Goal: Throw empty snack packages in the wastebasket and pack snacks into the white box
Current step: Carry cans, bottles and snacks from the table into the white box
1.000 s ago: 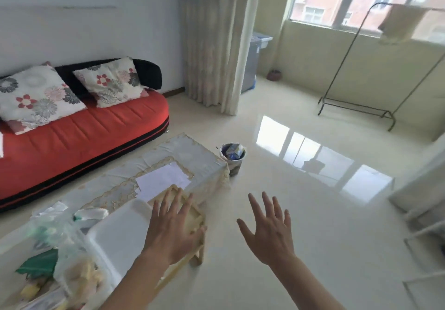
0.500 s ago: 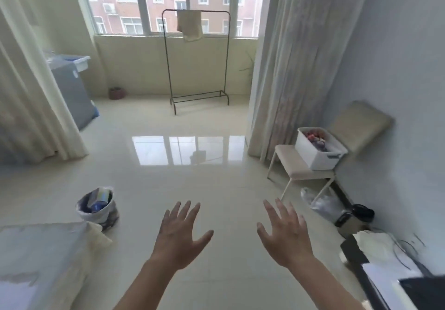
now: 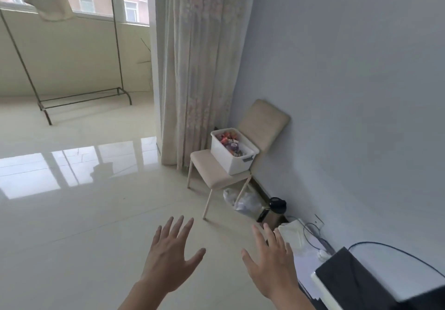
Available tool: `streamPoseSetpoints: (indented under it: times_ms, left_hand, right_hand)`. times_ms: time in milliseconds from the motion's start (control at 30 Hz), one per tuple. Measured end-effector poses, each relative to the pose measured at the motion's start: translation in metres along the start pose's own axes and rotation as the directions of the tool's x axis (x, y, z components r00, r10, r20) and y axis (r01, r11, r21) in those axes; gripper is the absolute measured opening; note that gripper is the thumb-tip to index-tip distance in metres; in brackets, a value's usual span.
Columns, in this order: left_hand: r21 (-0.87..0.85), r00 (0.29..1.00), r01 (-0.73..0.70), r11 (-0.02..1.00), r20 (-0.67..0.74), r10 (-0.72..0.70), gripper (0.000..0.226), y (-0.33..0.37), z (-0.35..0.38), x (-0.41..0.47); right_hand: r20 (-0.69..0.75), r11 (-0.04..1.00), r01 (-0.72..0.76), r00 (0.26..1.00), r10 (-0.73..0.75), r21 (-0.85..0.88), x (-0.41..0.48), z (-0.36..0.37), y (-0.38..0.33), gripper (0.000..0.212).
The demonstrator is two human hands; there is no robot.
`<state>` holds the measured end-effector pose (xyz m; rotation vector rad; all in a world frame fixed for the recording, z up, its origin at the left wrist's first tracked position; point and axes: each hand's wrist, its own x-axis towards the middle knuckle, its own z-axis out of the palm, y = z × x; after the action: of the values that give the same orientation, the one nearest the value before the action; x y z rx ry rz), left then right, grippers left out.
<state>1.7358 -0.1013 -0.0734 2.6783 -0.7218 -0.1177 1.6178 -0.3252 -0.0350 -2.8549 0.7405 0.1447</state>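
White box (image 3: 232, 163) at chair (image 3: 209, 169) seat's back edge, holding colourful snacks (image 3: 227, 141); left hand (image 3: 168, 261), right hand (image 3: 271, 267) spread, empty.

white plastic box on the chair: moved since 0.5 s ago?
No. The white plastic snack box sits on the same back part of the beige padded chair seat, by its backrest; only the camera turned.
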Motion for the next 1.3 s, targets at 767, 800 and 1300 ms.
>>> streamPoseSetpoints:
  times_ms: [767,800,1300]
  left_hand:
    - [0.072,0.988,-0.108,0.992,0.121,0.099,0.097,0.028,0.042,0.342]
    - [0.079,0.989,-0.094,0.992,0.118,0.084,0.097,0.033,0.042,0.360]
    - [0.006,0.994,0.022,1.000,0.104,-0.023,0.084,0.066,0.078,0.569]
  right_hand:
    - [-0.023,0.976,-0.113,0.993,0.119,0.187,0.323,0.008,0.056,0.086]
    - [-0.023,0.975,-0.106,0.993,0.113,0.197,0.343,0.005,0.062,0.085]
    - [-0.008,0.971,-0.028,1.000,0.030,0.236,0.581,-0.019,0.118,0.082]
